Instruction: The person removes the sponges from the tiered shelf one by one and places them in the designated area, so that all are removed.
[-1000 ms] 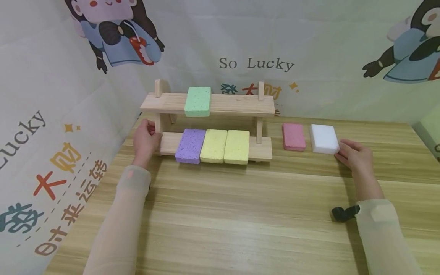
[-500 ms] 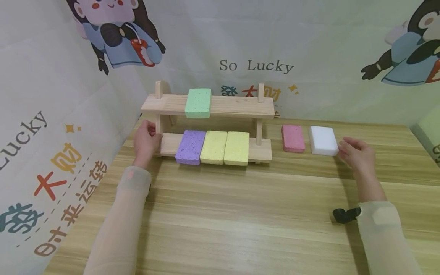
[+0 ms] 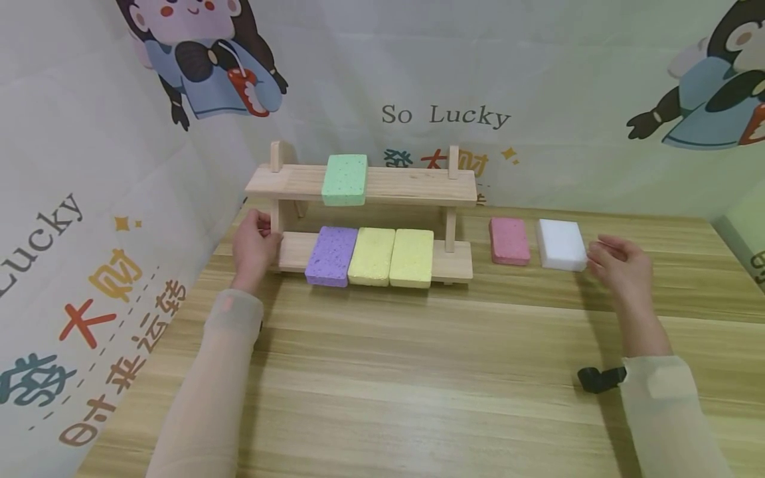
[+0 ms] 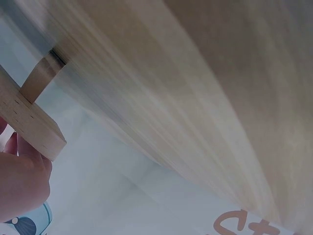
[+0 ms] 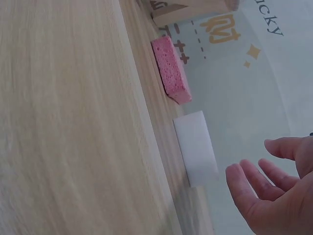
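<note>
At the left end of a two-tier wooden shelf [image 3: 412, 182], my left hand [image 3: 254, 245] grips the lower board's end. In the left wrist view its thumb and fingers [image 4: 29, 181] curl at the wood. A green sponge [image 3: 344, 179] lies on the upper board. Side by side on the lower board are a purple sponge [image 3: 331, 256] and two yellow sponges [image 3: 372, 256]. My right hand [image 3: 624, 269] hovers just right of a white sponge [image 3: 562, 244], relaxed fingers spread and holding nothing. Left of the white one lies a pink sponge [image 3: 510, 241], both on the table.
The wood-grain table [image 3: 418, 378] reaches back to a printed cloth backdrop [image 3: 538, 66], with more of that cloth along the left side. A black wrist device [image 3: 597, 380] sticks out from the right sleeve over the table.
My right hand has drawn slightly away from the white sponge, rising a little with its fingers looser. My left hand stays at the shelf's end, and the sponges keep their places.
</note>
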Available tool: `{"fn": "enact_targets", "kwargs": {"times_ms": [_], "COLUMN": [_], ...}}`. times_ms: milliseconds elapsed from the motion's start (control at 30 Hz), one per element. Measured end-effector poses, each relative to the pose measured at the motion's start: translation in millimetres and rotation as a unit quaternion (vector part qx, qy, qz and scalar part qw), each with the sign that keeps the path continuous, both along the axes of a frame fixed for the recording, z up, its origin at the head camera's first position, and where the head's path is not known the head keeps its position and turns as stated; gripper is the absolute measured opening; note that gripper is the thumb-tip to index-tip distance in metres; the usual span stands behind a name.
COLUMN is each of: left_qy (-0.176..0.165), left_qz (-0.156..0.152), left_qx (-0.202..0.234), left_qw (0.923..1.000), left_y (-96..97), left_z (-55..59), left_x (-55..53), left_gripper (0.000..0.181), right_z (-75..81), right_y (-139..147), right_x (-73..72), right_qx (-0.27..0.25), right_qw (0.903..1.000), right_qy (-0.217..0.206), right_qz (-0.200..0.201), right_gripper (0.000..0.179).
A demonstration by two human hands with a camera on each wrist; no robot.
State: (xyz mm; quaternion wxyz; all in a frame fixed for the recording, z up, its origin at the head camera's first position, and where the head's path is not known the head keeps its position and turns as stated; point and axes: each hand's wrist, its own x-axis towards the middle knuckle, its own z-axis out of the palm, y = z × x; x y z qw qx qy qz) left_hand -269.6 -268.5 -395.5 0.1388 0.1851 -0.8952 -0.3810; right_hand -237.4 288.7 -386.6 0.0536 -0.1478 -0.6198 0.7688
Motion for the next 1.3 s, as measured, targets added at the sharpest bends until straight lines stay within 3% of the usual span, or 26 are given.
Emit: {"fn": "enact_targets", "kwargs": {"times_ms": [600,1300], "left_qy": [-0.009,-0.006], "left_qz": [0.000,0.001], "left_qx": [0.001,0.003], "left_qw": [1.0000,1.0000], "left_y": [1.3,1.3], "left_z": [2.7,2.3], "left_x": [0.9,1.3], "left_gripper": [0.032,0.032], "right_z": [4.7,6.5], "right_y": [-17.9,-54.1], "right_x": [7.0,4.7], "right_qx": [-0.009,0.029], "right_qw": [0.9973,0.9942], "right_qy": [0.066,0.084], "right_qz": [0.029,0.060], "right_gripper": [0.027,0.032]}}
